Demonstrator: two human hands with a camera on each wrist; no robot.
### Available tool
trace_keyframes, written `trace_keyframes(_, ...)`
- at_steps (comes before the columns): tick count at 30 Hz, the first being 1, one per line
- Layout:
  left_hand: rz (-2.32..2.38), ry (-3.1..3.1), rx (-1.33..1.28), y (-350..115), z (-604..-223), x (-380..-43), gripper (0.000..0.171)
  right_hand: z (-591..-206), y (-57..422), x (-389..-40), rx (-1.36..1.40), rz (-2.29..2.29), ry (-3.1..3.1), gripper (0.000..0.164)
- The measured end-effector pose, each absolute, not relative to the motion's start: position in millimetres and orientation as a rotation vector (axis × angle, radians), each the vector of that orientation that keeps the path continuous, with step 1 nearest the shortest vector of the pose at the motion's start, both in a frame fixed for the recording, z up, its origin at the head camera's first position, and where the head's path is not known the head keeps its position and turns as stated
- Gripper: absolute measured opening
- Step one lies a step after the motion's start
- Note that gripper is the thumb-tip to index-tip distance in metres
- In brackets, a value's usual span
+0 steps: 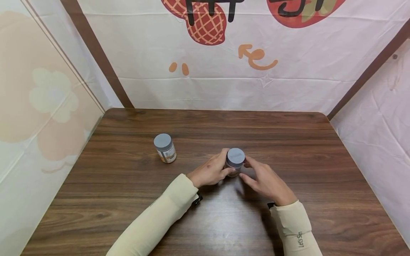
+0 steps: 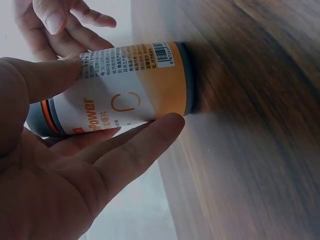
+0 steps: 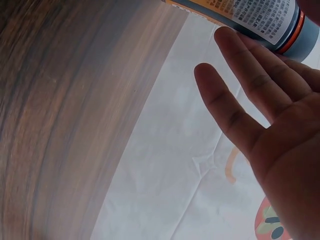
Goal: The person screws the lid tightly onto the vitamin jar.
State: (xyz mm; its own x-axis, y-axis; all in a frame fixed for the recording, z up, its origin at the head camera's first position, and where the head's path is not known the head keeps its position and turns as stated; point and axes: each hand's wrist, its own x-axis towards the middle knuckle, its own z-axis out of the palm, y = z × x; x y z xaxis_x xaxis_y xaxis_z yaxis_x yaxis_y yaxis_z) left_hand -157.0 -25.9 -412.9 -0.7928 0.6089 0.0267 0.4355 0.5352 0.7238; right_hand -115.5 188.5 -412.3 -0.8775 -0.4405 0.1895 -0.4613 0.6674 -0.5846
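A supplement jar [image 1: 236,156] with a grey-blue lid stands upright near the middle of the table. Its white and orange label, with "Power", a large C and a barcode, faces the left wrist view, where the jar [image 2: 120,95] appears sideways. My left hand [image 1: 209,170] grips it from the left, thumb across the label and fingers round the far side. On the other side is my right hand [image 1: 269,181], its fingers extended and fingertips right at the jar's wall. In the right wrist view those fingers [image 3: 250,75] look nearly straight and spread.
A second jar [image 1: 165,148] with a similar grey lid stands to the left, farther back on the brown wooden table [image 1: 128,199]. Behind the table hangs a white printed cloth [image 1: 217,89], with more cloth along both sides.
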Motion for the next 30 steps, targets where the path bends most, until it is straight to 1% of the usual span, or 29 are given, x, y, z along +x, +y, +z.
trace_keyframes(13,1.070,2.514,0.685,-8.0,-408.1,-159.4,0.058,-413.6,197.7,-116.6,0.704,1.001,-2.866,0.054)
trace_keyframes(21,1.070,2.512,0.710,-0.7,-408.2,-161.9,0.056,-413.6,203.0,-116.9,0.675,0.969,-2.864,0.052)
trace_keyframes(25,1.066,2.514,0.677,2.3,-409.2,-162.4,0.057,-413.3,204.8,-116.7,0.660,0.955,-2.877,0.054)
trace_keyframes(30,1.092,2.518,0.703,5.6,-410.2,-163.3,0.054,-412.2,207.1,-116.1,0.648,0.968,-2.892,0.058)
